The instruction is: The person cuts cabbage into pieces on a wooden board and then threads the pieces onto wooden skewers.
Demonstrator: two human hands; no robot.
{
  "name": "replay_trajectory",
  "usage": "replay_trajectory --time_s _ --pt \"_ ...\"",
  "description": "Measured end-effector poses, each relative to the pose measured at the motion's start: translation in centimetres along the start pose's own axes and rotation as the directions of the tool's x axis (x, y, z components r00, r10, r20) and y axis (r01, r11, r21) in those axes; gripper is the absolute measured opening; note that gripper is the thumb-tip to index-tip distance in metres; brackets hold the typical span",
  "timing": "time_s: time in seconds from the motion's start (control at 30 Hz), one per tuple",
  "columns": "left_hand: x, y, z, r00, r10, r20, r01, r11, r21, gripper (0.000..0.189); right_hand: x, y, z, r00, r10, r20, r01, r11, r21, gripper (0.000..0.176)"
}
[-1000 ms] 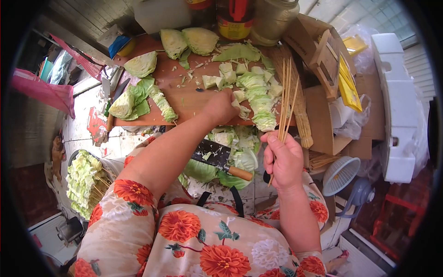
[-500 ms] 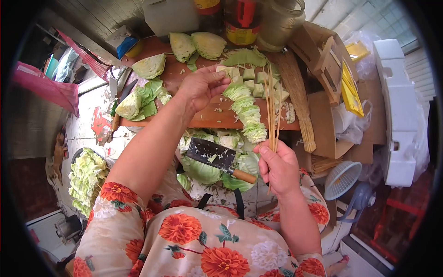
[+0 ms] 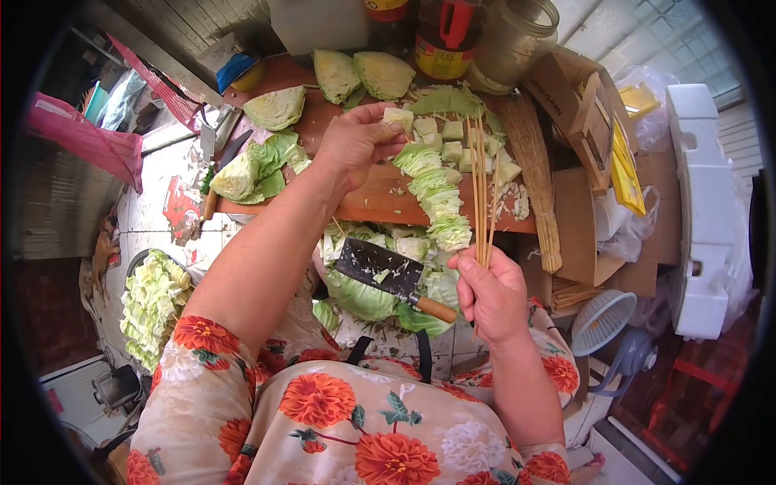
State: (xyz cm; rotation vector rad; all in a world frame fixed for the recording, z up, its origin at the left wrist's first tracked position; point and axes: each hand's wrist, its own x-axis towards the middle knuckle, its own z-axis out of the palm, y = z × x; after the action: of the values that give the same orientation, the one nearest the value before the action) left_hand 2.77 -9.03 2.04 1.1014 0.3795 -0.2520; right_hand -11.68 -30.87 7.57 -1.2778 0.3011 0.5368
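Note:
My right hand (image 3: 491, 295) is closed around several thin bamboo skewers (image 3: 482, 194) and the lower end of a loaded skewer. That one carries a long row of folded cabbage leaves (image 3: 436, 202), slanting up and left over the cutting board. At its upper end, my left hand (image 3: 356, 145) pinches a pale green cabbage chunk (image 3: 398, 119) between thumb and fingers. Whether the skewer tip has entered the chunk is hidden. More cut chunks (image 3: 453, 151) lie on the board just right of the leaves.
On the wooden board (image 3: 380, 204) lie cabbage wedges (image 3: 386, 75) and a bundle of straw-like stalks (image 3: 529, 178). A cleaver (image 3: 380, 271) rests on cabbages (image 3: 360, 297) below. Jars (image 3: 513, 44) stand behind; cardboard boxes (image 3: 574, 226) and a small fan (image 3: 602, 323) are at right.
The view has shifted slightly, so the board and its contents appear further right. Both hands keep their grips, and the left hand with the chunk sits a little further left over the board.

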Motion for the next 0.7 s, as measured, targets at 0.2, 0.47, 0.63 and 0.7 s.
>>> replay_trajectory --time_s 0.2,0.47,0.63,0.7 --pt "-1.1 0.3 1.2 0.987 0.111 0.114 -0.129 0.976 0.174 0.027 0.0 0.5 0.0 1.000 -0.008 -0.022 0.008 1.000 0.022 0.015" --pt "-3.0 0.3 3.2 0.978 0.003 0.206 -0.035 0.988 0.153 0.020 -0.3 0.8 -0.2 0.998 -0.028 -0.058 0.029 0.999 0.017 0.014" --pt "-3.5 -0.4 3.7 0.986 0.023 0.162 -0.054 0.980 0.192 0.015 -0.3 1.3 -0.3 0.996 -0.057 -0.068 0.059 0.998 0.021 0.013" --pt "-3.6 -0.3 3.8 0.991 0.024 0.133 -0.051 0.979 0.197 0.016 0.0 1.3 -0.2 0.996 -0.043 -0.079 0.045 0.999 0.021 0.013"
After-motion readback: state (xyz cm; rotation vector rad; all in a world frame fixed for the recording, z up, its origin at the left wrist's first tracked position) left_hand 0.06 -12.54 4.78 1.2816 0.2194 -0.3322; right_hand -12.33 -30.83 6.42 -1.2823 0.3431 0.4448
